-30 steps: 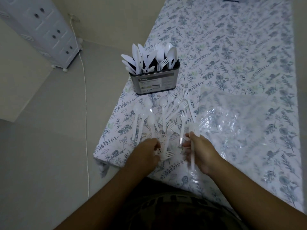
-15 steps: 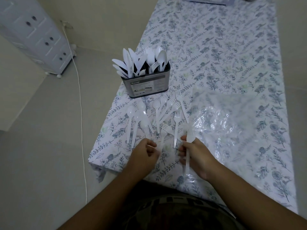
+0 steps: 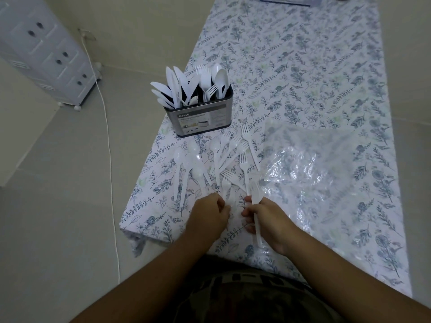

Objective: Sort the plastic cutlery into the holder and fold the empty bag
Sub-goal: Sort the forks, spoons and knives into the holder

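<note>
A steel cutlery holder [image 3: 202, 118] stands near the table's left edge, filled with white plastic knives, forks and spoons. In front of it lies a loose pile of white plastic cutlery [image 3: 219, 164], spoons to the left and forks to the right. My right hand [image 3: 263, 217] is shut on a white fork [image 3: 256, 206], tines pointing away from me. My left hand [image 3: 211, 212] rests curled on the handle ends of the pile; what it grips is hidden. The clear plastic bag [image 3: 314, 173] lies flat and crinkled to the right of the pile.
The table wears a floral cloth [image 3: 303, 66] whose near-left corner [image 3: 135, 238] hangs over the edge. A white drawer cabinet [image 3: 44, 54] stands on the floor at left, with a white cable [image 3: 109, 159] running along the floor. A flat object lies at the table's far end.
My right hand has lifted the fork slightly and brought it upright in its grip. My left hand has stayed at the handle ends of the pile. The camera has tipped a little.
</note>
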